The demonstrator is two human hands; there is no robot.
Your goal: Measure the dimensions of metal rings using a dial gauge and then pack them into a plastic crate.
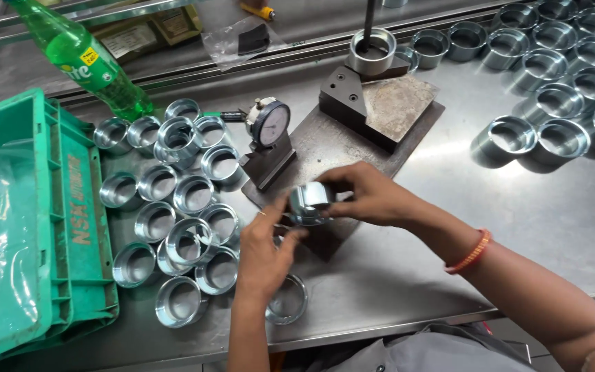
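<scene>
Head view: hands [311,220] grip metal cup [309,201] beside dial gauge [270,124].

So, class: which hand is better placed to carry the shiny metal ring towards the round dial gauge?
Probably the right hand: it grips the shiny metal ring and lies nearer the round dial gauge.

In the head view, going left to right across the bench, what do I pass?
Green crate → left cluster of metal cups → dial gauge → metal cup held between left hand and right hand → right cluster of metal cups.
</scene>
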